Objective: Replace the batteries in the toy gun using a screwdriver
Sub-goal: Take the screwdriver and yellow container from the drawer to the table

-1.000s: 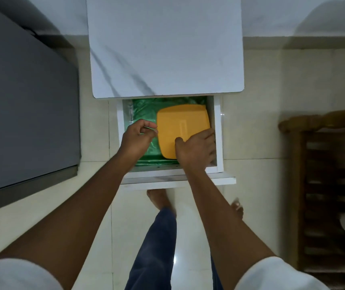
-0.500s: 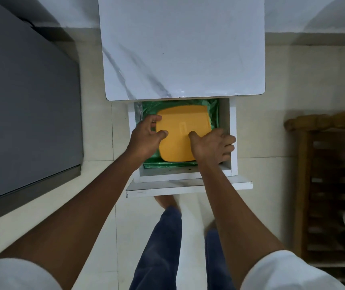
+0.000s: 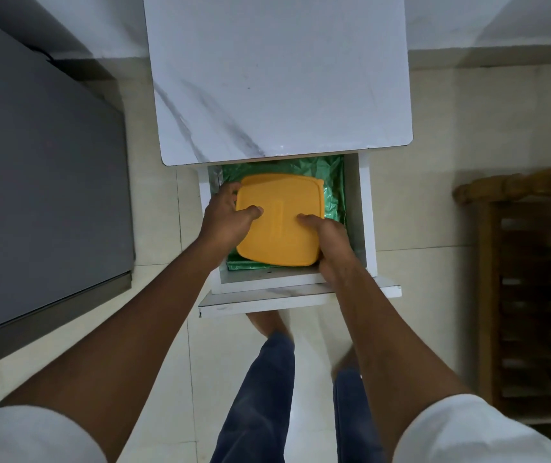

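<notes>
With the left hand (image 3: 225, 218) and right hand (image 3: 330, 243) clamped on opposite sides of the orange box (image 3: 279, 219) in the open drawer (image 3: 365, 208), it is best lifted level; no toy gun or screwdriver is seen.

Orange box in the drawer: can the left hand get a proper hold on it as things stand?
Probably yes. The left hand already grips the orange box at its left edge, thumb on the lid; the open drawer leaves room on that side.
</notes>
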